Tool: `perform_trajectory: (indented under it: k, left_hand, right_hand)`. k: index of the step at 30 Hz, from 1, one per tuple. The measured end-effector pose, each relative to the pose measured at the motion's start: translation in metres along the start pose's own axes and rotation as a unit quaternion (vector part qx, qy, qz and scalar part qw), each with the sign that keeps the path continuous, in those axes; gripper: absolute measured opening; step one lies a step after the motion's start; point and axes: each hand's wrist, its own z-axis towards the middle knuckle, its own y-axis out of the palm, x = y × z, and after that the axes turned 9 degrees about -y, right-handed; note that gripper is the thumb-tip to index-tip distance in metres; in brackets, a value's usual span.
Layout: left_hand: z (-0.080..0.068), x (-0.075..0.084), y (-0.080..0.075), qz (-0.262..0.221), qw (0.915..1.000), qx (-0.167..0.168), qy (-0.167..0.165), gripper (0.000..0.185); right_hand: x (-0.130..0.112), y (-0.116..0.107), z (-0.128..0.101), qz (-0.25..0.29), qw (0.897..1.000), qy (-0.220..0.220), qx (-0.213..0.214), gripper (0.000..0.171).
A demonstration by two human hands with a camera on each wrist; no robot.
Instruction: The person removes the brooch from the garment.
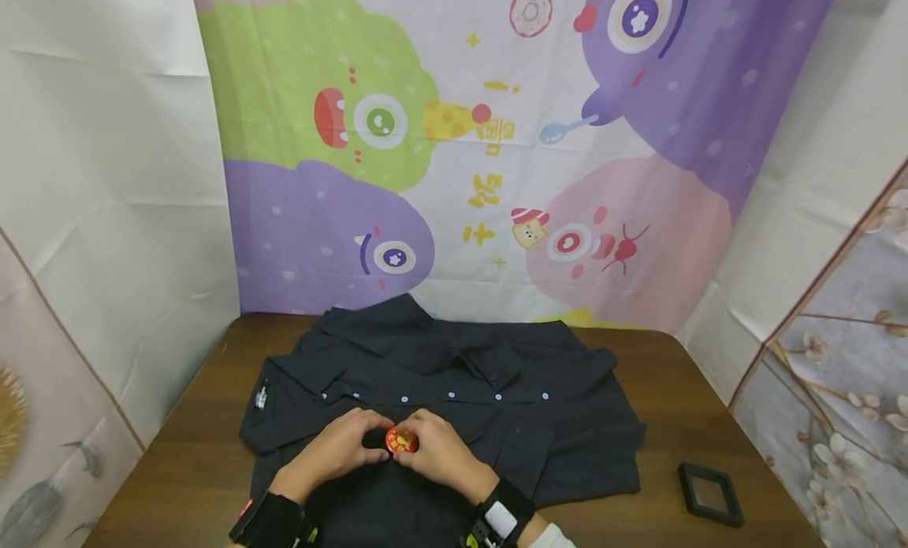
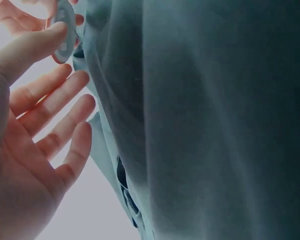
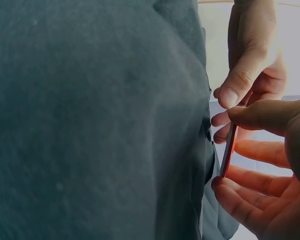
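Note:
A round red pin badge [image 1: 402, 440] with a printed front is held between my right hand [image 1: 441, 452] thumb and fingers, above the dark shirt [image 1: 454, 367]. Seen edge-on in the right wrist view, the badge [image 3: 229, 149] has a thin pin sticking out from its back. My left hand [image 1: 347, 445] is at the badge's left side, its thumb tip by the rim; contact is hard to tell. The left wrist view shows the fingers of this hand [image 2: 45, 125] spread and loosely extended, with the thumb in front of the badge's pale back [image 2: 65, 37].
Beneath the shirt lies a brown wooden table [image 1: 184, 461]. A small black square frame [image 1: 711, 494] rests at the table's right side. Behind the table hangs a cartoon-printed cloth [image 1: 454, 280], with white sheets [image 1: 128, 177] at the sides.

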Motion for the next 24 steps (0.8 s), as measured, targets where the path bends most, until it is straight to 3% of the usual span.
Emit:
perform_trajectory:
  k: [14,24]
  left_hand:
    - [0.0045,0.0049,-0.0002,-0.027,0.9996,-0.009,0.004,0.038]
    - [0.0061,0.0076,0.0016,-0.026,0.9996,0.005,0.000,0.034]
  right_hand:
    - [0.0040,-0.0069,-0.0025,0.005,1.000,0.000,0.012,0.030]
    - [0.0044,-0.0101,-0.0035,0.000,1.000,-0.003,0.008,0.027]
